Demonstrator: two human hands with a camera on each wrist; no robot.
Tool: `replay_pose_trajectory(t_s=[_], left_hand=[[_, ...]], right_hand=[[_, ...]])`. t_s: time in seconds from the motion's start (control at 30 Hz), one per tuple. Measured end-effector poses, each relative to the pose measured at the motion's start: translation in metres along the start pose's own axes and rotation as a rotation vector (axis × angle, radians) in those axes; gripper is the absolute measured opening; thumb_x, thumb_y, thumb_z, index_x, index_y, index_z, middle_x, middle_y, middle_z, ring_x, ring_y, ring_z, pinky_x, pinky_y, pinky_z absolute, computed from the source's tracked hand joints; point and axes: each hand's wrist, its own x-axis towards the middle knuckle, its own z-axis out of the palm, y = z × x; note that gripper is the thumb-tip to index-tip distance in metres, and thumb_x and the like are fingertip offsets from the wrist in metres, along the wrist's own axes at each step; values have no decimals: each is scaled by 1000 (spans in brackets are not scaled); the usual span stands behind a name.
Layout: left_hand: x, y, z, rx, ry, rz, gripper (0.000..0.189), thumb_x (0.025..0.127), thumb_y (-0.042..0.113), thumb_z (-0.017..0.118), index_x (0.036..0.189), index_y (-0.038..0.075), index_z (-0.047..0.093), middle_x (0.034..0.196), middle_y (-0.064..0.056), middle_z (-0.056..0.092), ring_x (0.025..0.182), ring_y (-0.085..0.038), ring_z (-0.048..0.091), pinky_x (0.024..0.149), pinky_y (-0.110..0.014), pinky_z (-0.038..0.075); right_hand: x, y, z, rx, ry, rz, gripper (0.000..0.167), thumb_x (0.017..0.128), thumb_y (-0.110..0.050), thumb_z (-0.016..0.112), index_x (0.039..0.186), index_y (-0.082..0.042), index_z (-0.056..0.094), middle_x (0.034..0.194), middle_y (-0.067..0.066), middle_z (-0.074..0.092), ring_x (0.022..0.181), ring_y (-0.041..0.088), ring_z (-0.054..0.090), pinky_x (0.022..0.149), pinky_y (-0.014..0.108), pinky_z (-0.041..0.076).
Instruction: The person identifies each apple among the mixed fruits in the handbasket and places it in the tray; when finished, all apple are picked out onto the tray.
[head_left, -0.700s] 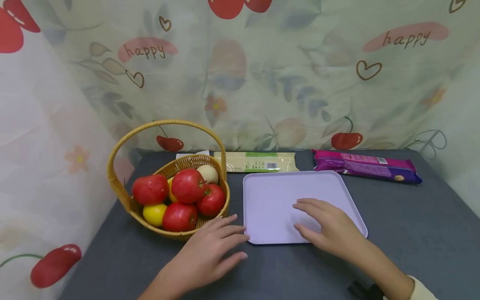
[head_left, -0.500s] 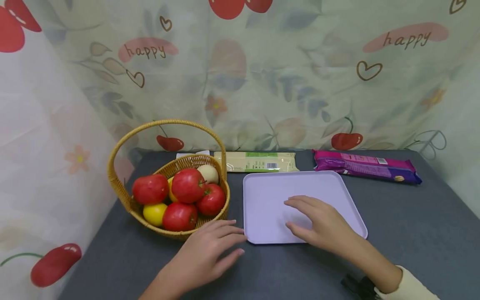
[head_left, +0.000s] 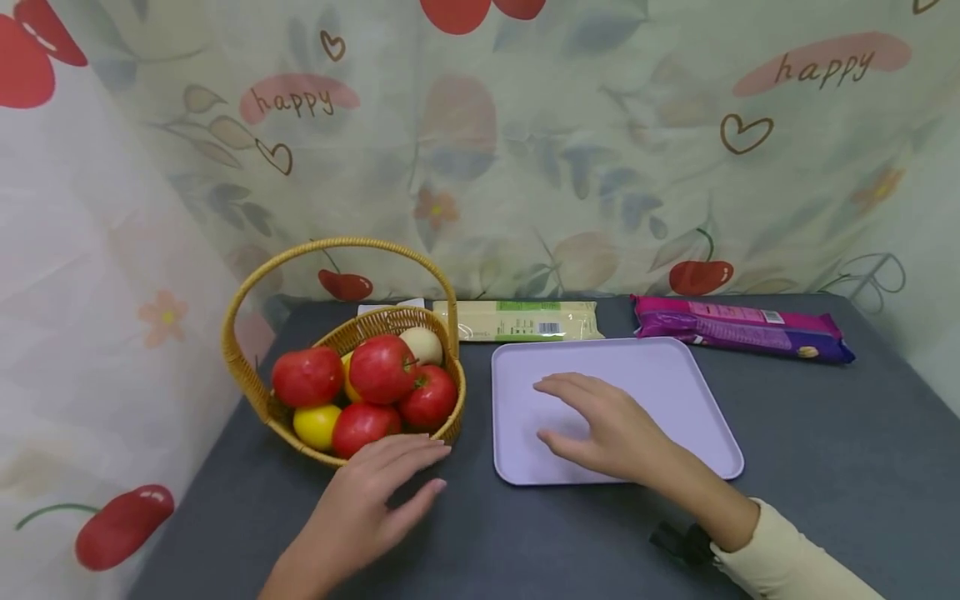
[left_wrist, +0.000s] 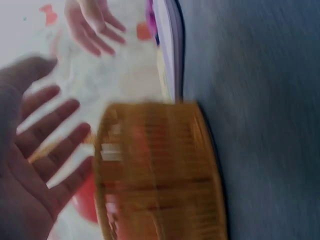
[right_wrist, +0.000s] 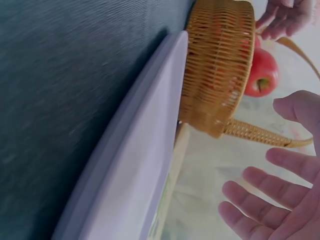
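My left hand (head_left: 358,504) hovers over the near rim of a wicker basket (head_left: 341,333), fingers extended and holding nothing. Several red apples (head_left: 383,369) lie in the basket with a yellow lemon (head_left: 317,427), a pale round item (head_left: 422,344) and a mostly hidden orange-yellow fruit. Above the lilac tray (head_left: 517,467) is my right hand (head_left: 607,429), its fingers spread and nothing in them. In the right wrist view, the tray (right_wrist: 150,150) lies below that hand, with the basket (right_wrist: 217,65) beyond. From the left wrist, the basket's woven side (left_wrist: 160,165) appears below the open palm.
Behind the tray lie a cream and green packet (head_left: 517,321) and a purple-pink packet (head_left: 742,327). A white item (head_left: 390,305) shows partly behind the basket. A patterned curtain (head_left: 562,167) hangs at the table's (head_left: 825,450) back edge.
My right hand has moved left across the tray. My left hand has shifted left, away from the tray's corner, and now overlaps the basket's near rim. The view has shifted slightly.
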Motion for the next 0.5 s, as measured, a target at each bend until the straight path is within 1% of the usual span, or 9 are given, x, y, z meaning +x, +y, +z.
replay_pose_trajectory(t_s=[0.07, 0.13, 0.2, 0.27, 0.33, 0.37, 0.43, 0.5], left_hand=[[-4, -7, -3, -24, 16, 2, 42, 87, 29, 81, 126, 20, 70, 124, 7, 67, 117, -17, 61, 101, -37, 49], [-7, -14, -8, -45, 45, 19, 45, 84, 27, 84, 126, 18, 71, 124, 7, 67, 118, -17, 61, 104, -30, 45], [-10, -21, -11, -64, 100, 45, 43, 86, 31, 82, 125, 17, 71, 123, 5, 68, 116, -18, 62, 106, -25, 42], [-11, -27, -16, -83, 184, 79, 40, 89, 34, 79, 122, 13, 72, 119, 1, 70, 110, -19, 64, 105, -21, 41], [-11, -30, -22, -87, 292, 120, 37, 91, 35, 76, 117, 9, 74, 112, -4, 72, 102, -22, 66, 102, -21, 43], [-11, -31, -25, -83, 347, 137, 37, 94, 38, 72, 114, 7, 75, 108, -7, 73, 98, -22, 67, 101, -21, 44], [-10, -33, -32, -64, 450, 163, 36, 94, 36, 72, 107, 2, 76, 100, -11, 74, 90, -23, 67, 98, -19, 46], [-10, -35, -38, -32, 536, 171, 37, 94, 35, 72, 100, -1, 76, 94, -13, 74, 83, -23, 66, 95, -18, 47]], right_hand=[[4, -2, 2, 18, -1, -3, 52, 83, -32, 82, 128, -11, 67, 127, 3, 66, 119, 21, 60, 97, 46, 51], [9, -5, 4, 31, 2, -9, 52, 83, -32, 81, 128, -12, 66, 128, 3, 65, 120, 20, 60, 98, 45, 51], [13, -8, 5, 46, 10, -20, 51, 83, -31, 81, 128, -12, 66, 128, 3, 65, 120, 20, 60, 98, 45, 51], [17, -11, 7, 58, 15, -28, 51, 83, -31, 81, 129, -12, 66, 128, 2, 65, 120, 20, 60, 98, 44, 51], [19, -13, 9, 74, 22, -35, 51, 83, -30, 81, 128, -11, 66, 128, 3, 65, 120, 20, 60, 98, 44, 51], [20, -14, 10, 81, 26, -39, 51, 83, -29, 81, 128, -11, 66, 128, 3, 65, 120, 20, 60, 98, 44, 51], [23, -16, 12, 97, 31, -49, 50, 83, -28, 81, 128, -10, 66, 128, 3, 65, 120, 20, 60, 98, 44, 51], [26, -17, 13, 114, 35, -56, 49, 84, -26, 81, 127, -10, 66, 127, 3, 65, 120, 20, 60, 98, 44, 51]])
